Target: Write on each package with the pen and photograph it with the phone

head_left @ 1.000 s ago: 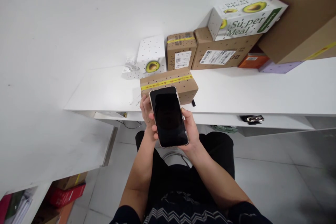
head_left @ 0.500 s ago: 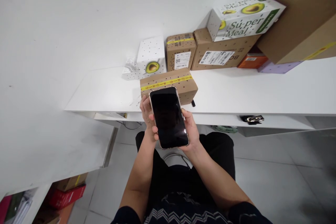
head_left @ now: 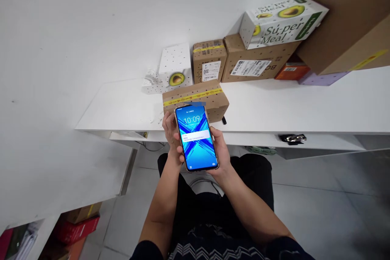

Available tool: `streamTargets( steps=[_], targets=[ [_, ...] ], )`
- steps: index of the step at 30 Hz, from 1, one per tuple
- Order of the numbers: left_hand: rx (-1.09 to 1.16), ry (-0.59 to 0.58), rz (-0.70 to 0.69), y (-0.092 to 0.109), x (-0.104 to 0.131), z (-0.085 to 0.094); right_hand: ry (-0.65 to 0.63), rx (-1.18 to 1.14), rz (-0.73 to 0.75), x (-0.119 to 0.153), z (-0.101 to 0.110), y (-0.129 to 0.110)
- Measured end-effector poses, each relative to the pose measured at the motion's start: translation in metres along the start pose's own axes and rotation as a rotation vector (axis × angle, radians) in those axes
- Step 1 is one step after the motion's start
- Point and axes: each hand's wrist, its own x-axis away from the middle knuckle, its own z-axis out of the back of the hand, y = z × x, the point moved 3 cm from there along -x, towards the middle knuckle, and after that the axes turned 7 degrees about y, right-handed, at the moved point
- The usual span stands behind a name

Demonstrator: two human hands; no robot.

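Observation:
A smartphone (head_left: pixel 196 152) in a clear-edged case has its screen lit, showing a blue wallpaper, the time 10:09 and a notification. My right hand (head_left: pixel 222 150) is closed around it from behind, thumb on the right edge, fingertips curling over the left edge. Beside the phone's upper left, my left hand (head_left: pixel 170 130) has bent fingers close to a taped cardboard box (head_left: pixel 213 96); the phone partly hides this hand, and what its fingers hold, if anything, does not show. The box lies just beyond the phone on the white table (head_left: pixel 265 109).
Along the wall stand a white avocado box (head_left: pixel 175 63), brown labelled cartons (head_left: pixel 210 55), a Super Meal box (head_left: pixel 283 24) and a large carton (head_left: pixel 344 16). A small black object (head_left: pixel 224 120) lies by the taped box. A metal object (head_left: pixel 293 138) sits at the shelf below.
The phone's screen has gone from black to a lit lock screen. Both hands keep nearly the same place and grip.

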Motion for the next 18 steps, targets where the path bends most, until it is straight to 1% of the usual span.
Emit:
streamTargets(
  steps=[2, 3, 4, 8, 11, 14, 18],
  targets=[
    [-0.057, 0.2, -0.003, 0.005, -0.003, 0.009, 0.007, 0.016, 0.007, 0.0, 0.001, -0.001],
    [-0.081, 0.254, -0.023, 0.009, -0.004, 0.012, 0.011, 0.03, 0.016, 0.001, 0.001, -0.001],
    [-0.098, 0.266, -0.052, 0.012, -0.005, 0.014, 0.015, 0.045, 0.028, 0.002, 0.002, -0.002],
    [-0.119, 0.289, -0.13, 0.021, -0.012, 0.021, 0.054, 0.117, 0.103, 0.011, 0.009, -0.008],
    [-0.115, 0.307, -0.194, 0.025, -0.016, 0.028, 0.142, 0.192, 0.225, 0.029, 0.019, -0.022],
    [-0.132, 0.251, -0.231, 0.026, -0.02, 0.034, 0.307, 0.272, 0.421, 0.054, 0.031, -0.047],
    [-0.104, 0.156, -0.243, 0.021, -0.026, 0.047, 0.613, 0.378, 0.713, 0.087, 0.053, -0.089]
  ],
)
